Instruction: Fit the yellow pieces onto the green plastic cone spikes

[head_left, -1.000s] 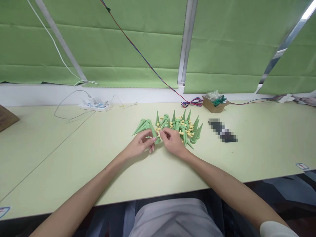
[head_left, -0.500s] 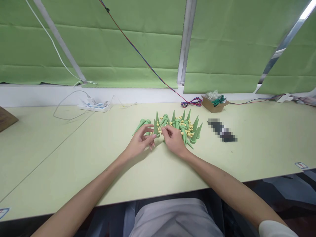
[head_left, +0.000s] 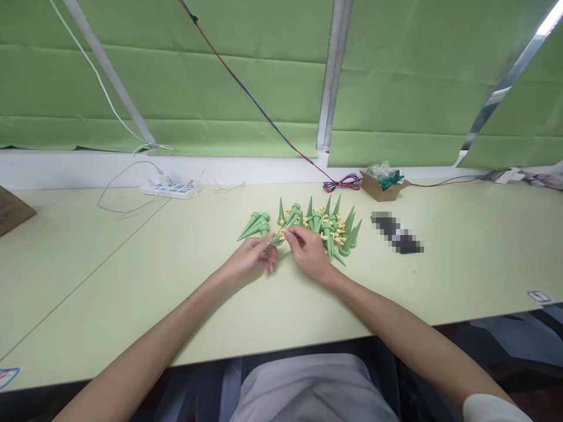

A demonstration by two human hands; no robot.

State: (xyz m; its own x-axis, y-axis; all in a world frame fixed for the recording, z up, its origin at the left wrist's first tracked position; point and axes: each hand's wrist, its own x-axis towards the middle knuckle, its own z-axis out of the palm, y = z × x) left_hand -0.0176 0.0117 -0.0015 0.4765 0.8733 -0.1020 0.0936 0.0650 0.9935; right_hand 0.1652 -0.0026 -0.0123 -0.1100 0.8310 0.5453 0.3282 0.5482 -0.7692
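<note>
At the near edge of the heap of green plastic cones (head_left: 328, 225), the left hand (head_left: 250, 261) and right hand (head_left: 308, 252) pinch one small green plastic cone (head_left: 276, 239) between their fingertips, just above the pale green tabletop (head_left: 132, 281).

green cones (head_left: 325, 225) with pale yellow caps lie just beyond the fingers (head_left: 294, 234), on a light yellow-green table (head_left: 132, 264). green blinds (head_left: 220, 88) hang behind; a red-and-blue wire (head_left: 246, 94) crosses them.

Pwr strip (head_left: 170, 189) far left, cardboard box (head_left: 383, 186) far right, red-blue wires (head_left: 341, 182) btwn.
</note>
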